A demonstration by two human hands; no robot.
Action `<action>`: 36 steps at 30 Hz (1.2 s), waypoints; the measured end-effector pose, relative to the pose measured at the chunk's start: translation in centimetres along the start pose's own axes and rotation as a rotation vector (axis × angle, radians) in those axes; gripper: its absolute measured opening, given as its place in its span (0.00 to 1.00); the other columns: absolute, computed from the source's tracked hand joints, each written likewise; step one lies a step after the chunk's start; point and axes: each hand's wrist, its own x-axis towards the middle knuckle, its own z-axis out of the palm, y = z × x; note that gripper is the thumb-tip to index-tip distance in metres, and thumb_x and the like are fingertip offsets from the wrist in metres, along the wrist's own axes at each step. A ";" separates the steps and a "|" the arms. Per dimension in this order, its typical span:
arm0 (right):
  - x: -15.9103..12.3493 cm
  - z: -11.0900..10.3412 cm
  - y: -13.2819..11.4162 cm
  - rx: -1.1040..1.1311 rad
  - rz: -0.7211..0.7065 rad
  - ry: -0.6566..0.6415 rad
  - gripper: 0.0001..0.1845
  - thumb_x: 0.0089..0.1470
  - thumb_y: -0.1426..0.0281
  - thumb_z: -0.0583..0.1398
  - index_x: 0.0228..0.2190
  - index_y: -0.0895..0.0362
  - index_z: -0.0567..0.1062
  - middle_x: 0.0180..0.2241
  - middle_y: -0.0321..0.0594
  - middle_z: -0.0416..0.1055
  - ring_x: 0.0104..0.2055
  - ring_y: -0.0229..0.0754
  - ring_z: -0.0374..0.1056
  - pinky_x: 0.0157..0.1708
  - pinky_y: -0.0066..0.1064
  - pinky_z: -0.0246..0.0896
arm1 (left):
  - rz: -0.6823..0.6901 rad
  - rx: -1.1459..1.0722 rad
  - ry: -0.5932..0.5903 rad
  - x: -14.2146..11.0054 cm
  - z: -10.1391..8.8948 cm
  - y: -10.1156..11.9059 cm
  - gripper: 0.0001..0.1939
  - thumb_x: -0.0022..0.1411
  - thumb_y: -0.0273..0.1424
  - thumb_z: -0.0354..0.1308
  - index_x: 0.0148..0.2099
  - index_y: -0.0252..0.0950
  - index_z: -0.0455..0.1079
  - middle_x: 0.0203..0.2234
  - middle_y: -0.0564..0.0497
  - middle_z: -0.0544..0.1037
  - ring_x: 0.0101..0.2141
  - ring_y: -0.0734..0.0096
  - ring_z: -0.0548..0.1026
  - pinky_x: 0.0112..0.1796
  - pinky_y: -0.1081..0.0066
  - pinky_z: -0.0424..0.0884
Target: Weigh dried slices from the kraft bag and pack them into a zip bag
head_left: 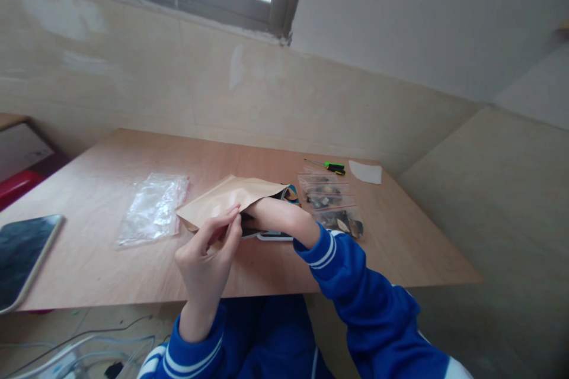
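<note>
A brown kraft paper bag lies on its side over the table, its mouth facing me and to the right. My left hand pinches the edge of that mouth between thumb and fingers. Inside the bag is my right hand; only its wrist and back part show, and the fingers are hidden. Under and behind the right wrist a white-edged flat device is partly covered. Beside the bag's opening, a blue-rimmed container with brown pieces peeks out.
Several filled zip bags lie in a column to the right. Beyond them are screwdrivers and a white paper piece. Clear plastic bags lie left, and a tablet sits at the left edge. Cables run on the floor.
</note>
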 end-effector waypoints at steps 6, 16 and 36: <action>-4.2 -2.8 -1.8 -0.006 -0.033 0.011 0.06 0.58 0.79 0.60 0.33 0.59 0.77 0.36 0.39 0.77 0.39 0.39 0.72 0.42 0.30 0.66 | -0.071 -0.019 -0.011 0.8 -0.5 0.1 0.07 0.60 0.32 0.63 0.41 0.39 0.78 0.39 0.51 0.83 0.39 0.66 0.82 0.43 0.69 0.79; -9.7 -2.5 2.8 0.140 0.317 0.482 0.05 0.55 0.72 0.64 0.36 0.56 0.75 0.39 0.39 0.76 0.42 0.41 0.72 0.43 0.33 0.66 | -0.179 0.068 0.039 7.8 -0.2 1.2 0.10 0.61 0.36 0.61 0.40 0.36 0.77 0.33 0.50 0.82 0.35 0.68 0.81 0.37 0.70 0.77; -9.2 3.9 8.8 -0.324 0.290 0.359 0.07 0.59 0.75 0.60 0.37 0.54 0.79 0.48 0.46 0.73 0.51 0.50 0.65 0.51 0.46 0.61 | -0.042 0.355 -0.065 8.4 -3.1 -7.3 0.20 0.61 0.50 0.54 0.44 0.38 0.68 0.37 0.47 0.77 0.42 0.56 0.79 0.43 0.55 0.75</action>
